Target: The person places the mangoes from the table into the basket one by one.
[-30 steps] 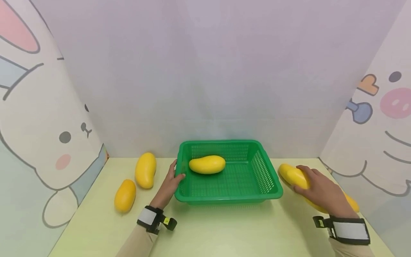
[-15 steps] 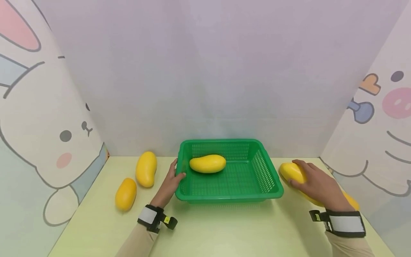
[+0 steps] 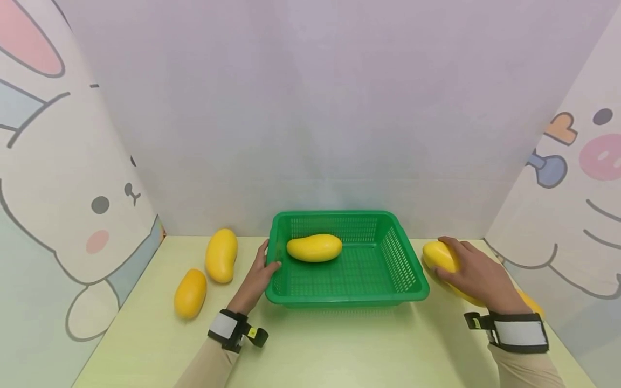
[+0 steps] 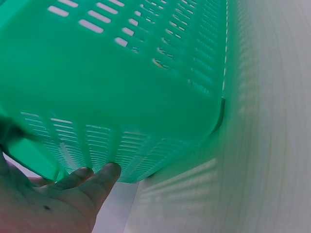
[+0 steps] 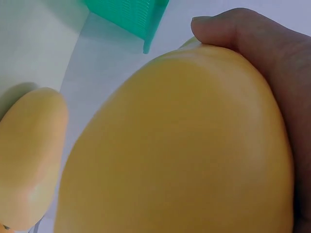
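Observation:
My left hand [image 3: 254,277] grips the left rim of a green plastic basket [image 3: 346,299], thumb over the edge. In the left wrist view its fingers [image 4: 104,179] lie against the slotted outer wall. Inside the basket, at the left, lies one yellow mango [image 3: 314,248]. To the basket's right my right hand [image 3: 477,275] holds another mango [image 3: 440,256], its thumb curled over the fruit. The right wrist view has this held mango [image 5: 180,145] filling the middle. Beneath and behind that hand lies a further mango [image 3: 531,303], partly hidden.
Two mangoes lie left of the basket, one farther back [image 3: 221,256] and one nearer [image 3: 190,293]. A pale wall [image 3: 315,134] stands close behind the basket. Side panels with cartoon animals border the light yellow-green table [image 3: 339,350].
My right hand has shifted slightly left and away from me, and the mango in it seems a little raised. My left hand and the basket stay in place.

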A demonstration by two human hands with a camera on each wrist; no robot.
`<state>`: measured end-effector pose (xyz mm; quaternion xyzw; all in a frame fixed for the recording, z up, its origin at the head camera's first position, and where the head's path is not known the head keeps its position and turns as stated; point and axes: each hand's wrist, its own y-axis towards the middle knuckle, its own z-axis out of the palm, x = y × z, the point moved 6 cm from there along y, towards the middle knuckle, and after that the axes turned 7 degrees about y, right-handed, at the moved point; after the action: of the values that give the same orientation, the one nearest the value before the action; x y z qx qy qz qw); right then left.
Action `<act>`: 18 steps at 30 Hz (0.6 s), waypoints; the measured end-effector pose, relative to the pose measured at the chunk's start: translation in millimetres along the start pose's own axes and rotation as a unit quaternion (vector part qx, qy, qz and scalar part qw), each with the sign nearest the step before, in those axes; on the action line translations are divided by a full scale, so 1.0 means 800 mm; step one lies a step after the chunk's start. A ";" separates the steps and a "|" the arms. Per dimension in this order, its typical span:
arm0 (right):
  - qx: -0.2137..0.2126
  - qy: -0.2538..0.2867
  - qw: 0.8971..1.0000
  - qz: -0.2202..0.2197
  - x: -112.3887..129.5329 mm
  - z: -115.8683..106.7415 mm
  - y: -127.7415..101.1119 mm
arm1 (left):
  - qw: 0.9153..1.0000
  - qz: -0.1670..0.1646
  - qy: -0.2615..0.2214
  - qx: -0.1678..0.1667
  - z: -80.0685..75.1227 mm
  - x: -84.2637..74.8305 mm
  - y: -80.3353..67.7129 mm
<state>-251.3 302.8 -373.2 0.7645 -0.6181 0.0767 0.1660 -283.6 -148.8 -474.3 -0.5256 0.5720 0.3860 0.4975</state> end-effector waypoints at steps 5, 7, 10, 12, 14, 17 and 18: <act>-0.009 -0.001 1.000 -0.004 0.004 -0.003 0.006 | 1.000 0.000 0.000 -0.001 -0.001 -0.001 0.000; -0.013 -0.001 1.000 -0.004 0.006 -0.004 0.008 | 1.000 0.000 0.001 -0.001 -0.001 -0.001 0.000; -0.019 0.000 1.000 -0.007 0.012 -0.007 0.012 | 1.000 -0.001 0.001 -0.003 -0.002 -0.001 0.000; -0.021 -0.001 1.000 -0.011 0.016 -0.008 0.014 | 1.000 0.000 0.002 -0.003 -0.003 -0.001 0.000; -0.022 -0.002 1.000 -0.016 0.019 -0.009 0.016 | 1.000 0.000 -0.001 -0.003 -0.002 0.000 0.000; -0.020 -0.002 0.999 -0.025 0.023 -0.008 0.018 | 1.000 0.000 -0.006 -0.001 -0.001 0.001 0.000; -0.019 -0.001 0.999 -0.028 0.025 -0.007 0.019 | 1.000 0.000 -0.008 0.001 -0.001 0.001 0.000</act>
<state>-261.3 283.9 -359.1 0.7784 -0.5980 0.0594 0.1816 -283.9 -149.6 -475.1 -0.5221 0.5681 0.3899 0.5026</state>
